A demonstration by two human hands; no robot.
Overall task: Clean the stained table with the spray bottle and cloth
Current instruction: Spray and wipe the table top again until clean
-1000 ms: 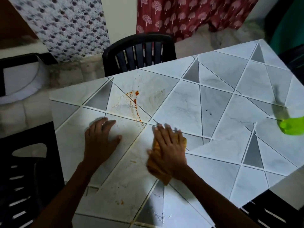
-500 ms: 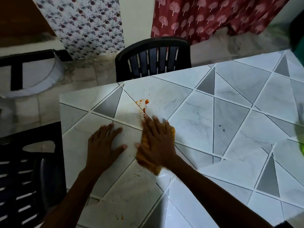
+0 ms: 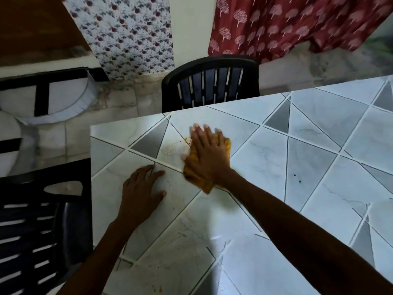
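Right hand: the right hand (image 3: 207, 155) lies flat, fingers straight, pressing the cloth (image 3: 226, 145) onto the desk (image 3: 308, 167) near its far-left corner.
Cloth: yellow-orange and bunched under that palm (I see only its fringes).
Stain: orange flecks (image 3: 187, 141) touch the cloth's left edge, with a pale smear beside them.
Left hand: the left hand (image 3: 141, 193) is open and spread, palm down near the left edge, holding nothing.
Around: one black slatted chair (image 3: 210, 86) stands at the far edge and another chair (image 3: 38, 231) at the left edge. A red curtain (image 3: 287, 24) hangs behind.
In the way: I find the right forearm (image 3: 297, 226) covering the desk's near-right tiles.
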